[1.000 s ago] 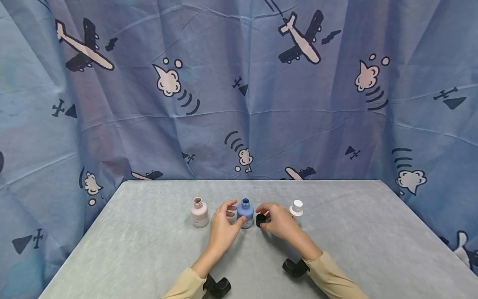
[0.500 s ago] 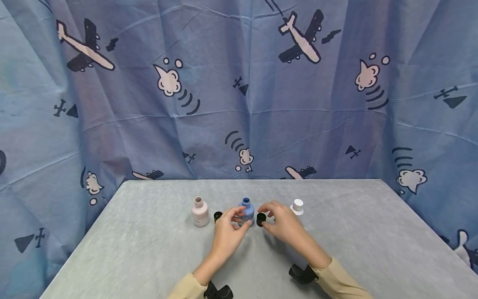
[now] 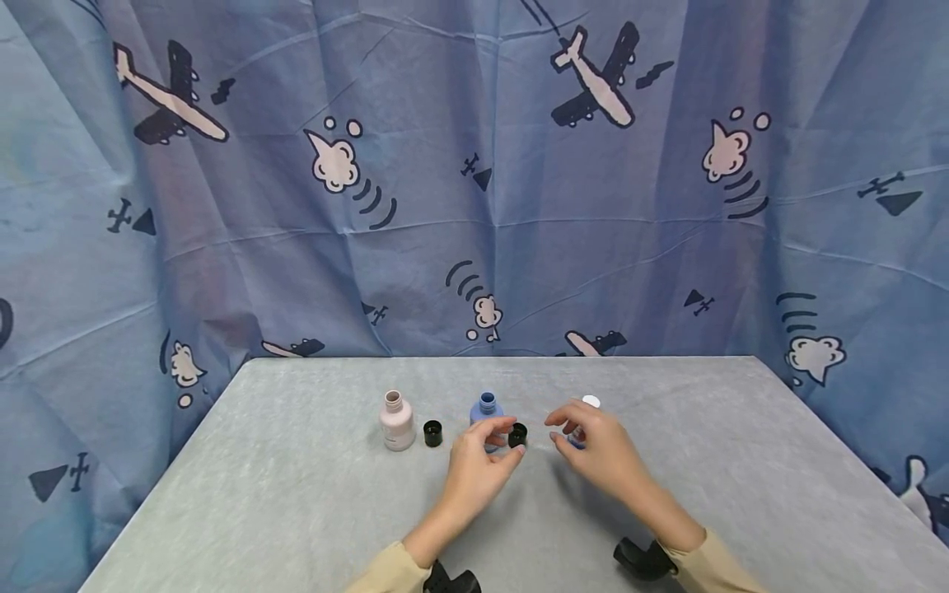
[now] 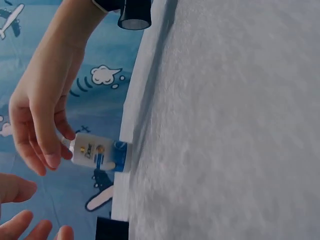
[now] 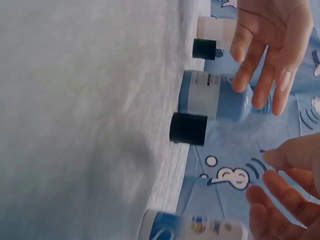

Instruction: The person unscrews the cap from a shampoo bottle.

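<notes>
My left hand (image 3: 478, 465) hovers with fingers spread in front of the blue bottle (image 3: 487, 405), which stands uncapped and is partly covered by the hand. Just beyond its fingertips a black cap (image 3: 518, 434) sits on the table. My right hand (image 3: 604, 449), fingers loosely bent with thumb apart, is at a small white bottle with a white cap (image 3: 591, 401), mostly hidden behind the hand in the head view. In the left wrist view that white bottle (image 4: 92, 151) shows a blue-and-white label, and the right fingers (image 4: 50, 150) overlap its top.
An uncapped pale pink bottle (image 3: 397, 424) stands on the left of the grey table (image 3: 296, 494), with a second black cap (image 3: 433, 433) beside it. Behind the table hangs a blue curtain (image 3: 415, 272) printed with airplanes.
My right hand has moved right, from the black cap by the blue bottle to the white bottle. My left hand has moved right across the blue bottle, uncovering the other black cap.
</notes>
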Demonstrator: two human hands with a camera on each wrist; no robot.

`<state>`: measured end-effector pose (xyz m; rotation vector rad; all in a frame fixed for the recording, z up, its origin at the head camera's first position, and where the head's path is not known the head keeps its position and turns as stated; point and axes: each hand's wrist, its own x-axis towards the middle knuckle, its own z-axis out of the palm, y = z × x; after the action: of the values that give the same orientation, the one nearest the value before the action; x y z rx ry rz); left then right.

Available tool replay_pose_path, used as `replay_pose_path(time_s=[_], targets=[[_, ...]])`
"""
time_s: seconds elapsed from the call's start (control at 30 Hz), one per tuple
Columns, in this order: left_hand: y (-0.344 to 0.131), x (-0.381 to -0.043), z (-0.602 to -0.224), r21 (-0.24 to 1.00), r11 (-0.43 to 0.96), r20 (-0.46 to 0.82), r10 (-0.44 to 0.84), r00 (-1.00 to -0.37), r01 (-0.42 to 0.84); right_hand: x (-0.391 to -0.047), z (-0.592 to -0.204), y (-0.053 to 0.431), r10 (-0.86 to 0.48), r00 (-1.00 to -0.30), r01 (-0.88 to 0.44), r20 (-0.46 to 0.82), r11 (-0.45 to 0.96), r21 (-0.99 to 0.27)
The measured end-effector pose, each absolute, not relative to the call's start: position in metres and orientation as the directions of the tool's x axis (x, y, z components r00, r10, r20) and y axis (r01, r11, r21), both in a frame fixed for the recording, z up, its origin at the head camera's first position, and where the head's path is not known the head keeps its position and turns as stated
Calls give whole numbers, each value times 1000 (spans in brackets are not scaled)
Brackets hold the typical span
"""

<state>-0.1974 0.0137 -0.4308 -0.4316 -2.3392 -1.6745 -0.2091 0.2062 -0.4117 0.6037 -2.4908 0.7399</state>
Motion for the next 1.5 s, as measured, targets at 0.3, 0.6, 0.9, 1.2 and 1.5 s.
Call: replay_pose_path(time_s=[0.3, 0.6, 0.9, 1.2, 1.5], targets=[[33, -198, -431, 868, 310, 351, 168, -921, 388, -205, -411, 237, -249, -785, -544, 567, 715, -440], [51, -203, -439, 869, 292, 339, 236, -911, 399, -202, -409, 269, -225, -855, -440, 467, 791, -425], [70, -215, -441, 878, 309, 299, 241, -923, 365, -208, -410, 291, -181, -879, -398, 441, 787, -472], [83, -229, -445, 876, 329, 298, 205, -932, 352, -216, -408, 294, -131, -919, -328, 372, 780, -534], [95, -237, -450, 893, 292, 291, 206, -935, 342, -225, -406, 287, -114, -922, -327, 371, 742, -584]])
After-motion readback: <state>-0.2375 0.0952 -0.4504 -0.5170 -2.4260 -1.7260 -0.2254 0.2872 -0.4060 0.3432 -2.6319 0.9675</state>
